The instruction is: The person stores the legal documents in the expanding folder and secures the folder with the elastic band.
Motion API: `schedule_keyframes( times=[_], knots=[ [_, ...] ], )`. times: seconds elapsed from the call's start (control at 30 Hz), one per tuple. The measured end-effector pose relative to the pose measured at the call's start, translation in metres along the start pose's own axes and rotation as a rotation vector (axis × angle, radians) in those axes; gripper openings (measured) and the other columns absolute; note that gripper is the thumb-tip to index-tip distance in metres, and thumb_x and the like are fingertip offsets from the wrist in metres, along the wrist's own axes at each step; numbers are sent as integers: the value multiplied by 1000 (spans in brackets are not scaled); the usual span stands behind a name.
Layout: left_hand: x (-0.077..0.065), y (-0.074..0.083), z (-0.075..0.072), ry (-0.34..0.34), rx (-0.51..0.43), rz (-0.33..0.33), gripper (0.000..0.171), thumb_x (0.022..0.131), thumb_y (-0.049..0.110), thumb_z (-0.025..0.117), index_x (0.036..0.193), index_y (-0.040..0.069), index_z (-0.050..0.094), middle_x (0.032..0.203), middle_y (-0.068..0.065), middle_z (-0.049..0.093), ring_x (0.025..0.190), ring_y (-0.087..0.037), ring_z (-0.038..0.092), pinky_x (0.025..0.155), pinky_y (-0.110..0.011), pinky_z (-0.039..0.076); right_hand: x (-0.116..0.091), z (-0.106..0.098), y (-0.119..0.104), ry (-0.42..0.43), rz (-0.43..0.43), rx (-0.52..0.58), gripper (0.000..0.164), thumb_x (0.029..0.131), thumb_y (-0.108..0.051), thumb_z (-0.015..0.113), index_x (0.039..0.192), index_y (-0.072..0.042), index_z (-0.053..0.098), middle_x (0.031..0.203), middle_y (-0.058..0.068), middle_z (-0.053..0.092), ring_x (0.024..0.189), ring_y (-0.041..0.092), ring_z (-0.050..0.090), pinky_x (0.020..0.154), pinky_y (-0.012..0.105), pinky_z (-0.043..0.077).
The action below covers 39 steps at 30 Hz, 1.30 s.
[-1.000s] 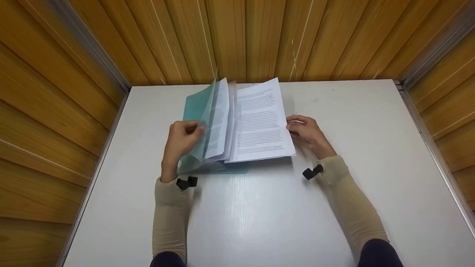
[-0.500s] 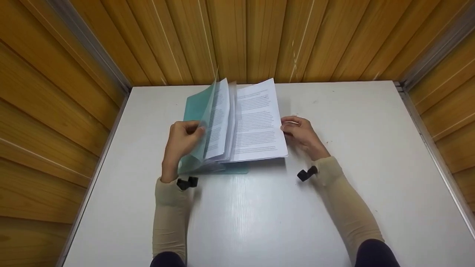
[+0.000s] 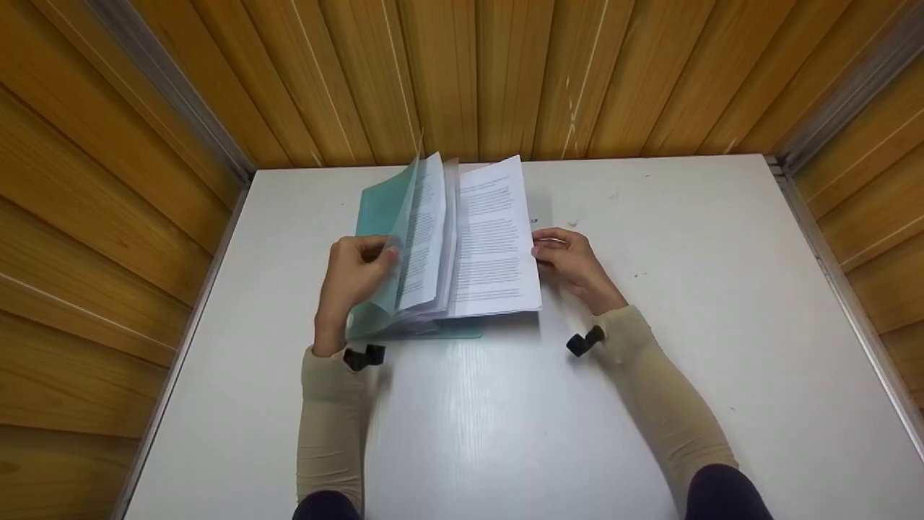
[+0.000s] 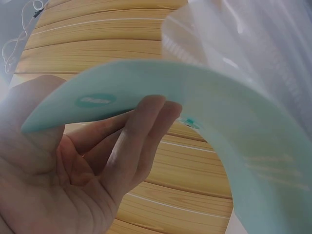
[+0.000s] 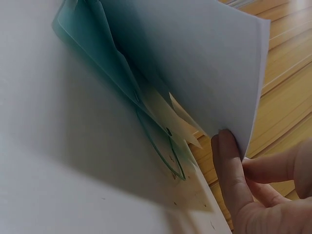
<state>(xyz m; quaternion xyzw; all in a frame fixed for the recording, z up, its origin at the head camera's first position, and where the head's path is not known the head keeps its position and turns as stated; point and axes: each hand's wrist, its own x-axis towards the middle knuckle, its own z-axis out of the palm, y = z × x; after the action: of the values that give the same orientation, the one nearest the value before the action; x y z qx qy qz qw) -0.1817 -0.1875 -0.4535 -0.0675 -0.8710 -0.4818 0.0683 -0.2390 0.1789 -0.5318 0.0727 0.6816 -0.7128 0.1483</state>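
A teal plastic folder (image 3: 382,206) stands partly opened near the table's back edge, with printed sheets and clear sleeves inside. My left hand (image 3: 357,271) pinches the free edge of its translucent cover (image 4: 126,80), which bends in a curve in the left wrist view. With thumb and fingers, my right hand (image 3: 574,263) pinches the right edge of a thin stack of printed paper (image 3: 494,245). That stack slants out of the folder's right side, its left part tucked behind the sleeves. In the right wrist view a green elastic loop (image 5: 156,151) hangs from the folder.
The white table (image 3: 462,419) extends around the folder on all sides. Wood-plank walls (image 3: 505,79) rise behind it and at both sides, with metal strips at the corners. A white cable (image 4: 22,36) shows at the upper left of the left wrist view.
My right hand has moved left with the paper stack, sliding it further into the folder. The left hand keeps its hold on the cover in the same place.
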Motion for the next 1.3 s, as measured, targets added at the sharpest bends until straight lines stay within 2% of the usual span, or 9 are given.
schedule_keyframes(
  times=[0.23,0.43,0.63,0.8,1.0,1.3],
  knots=[
    [-1,0,-1,5,-4,4,27,97,10,69,118,-1,81,104,-14,81,84,-22,71,75,-29,55,2,14,0,-4,-11,28,35,100,5,67,134,4,64,111,8,74,92,14,73,78,27,61],
    [0,0,0,5,-11,1,26,97,9,69,117,-1,81,102,-14,81,82,-21,68,72,-26,54,3,23,1,-5,-18,15,33,100,4,66,133,2,65,115,10,73,94,15,74,78,29,61],
    [2,0,1,13,-7,8,26,96,10,69,116,-1,81,102,-14,81,82,-20,70,71,-25,54,3,30,0,-14,-32,7,35,100,5,66,135,3,64,120,13,72,95,15,72,85,33,61],
    [2,1,1,11,-6,20,25,97,10,69,115,-1,82,101,-15,81,80,-22,69,71,-27,54,3,36,0,-3,-41,-13,32,101,4,66,132,1,66,118,12,73,96,15,72,89,36,61],
    [2,1,1,6,-10,12,25,97,10,69,116,-1,81,101,-14,81,81,-22,70,72,-27,55,3,43,1,-4,-49,-4,29,100,5,66,129,2,67,116,12,73,97,16,72,97,44,59],
    [1,3,2,5,3,3,26,97,10,69,117,-2,81,104,-15,81,82,-22,70,73,-28,55,7,54,7,-3,-75,2,30,100,5,65,129,3,67,117,15,72,97,17,71,86,35,61]
  ],
)
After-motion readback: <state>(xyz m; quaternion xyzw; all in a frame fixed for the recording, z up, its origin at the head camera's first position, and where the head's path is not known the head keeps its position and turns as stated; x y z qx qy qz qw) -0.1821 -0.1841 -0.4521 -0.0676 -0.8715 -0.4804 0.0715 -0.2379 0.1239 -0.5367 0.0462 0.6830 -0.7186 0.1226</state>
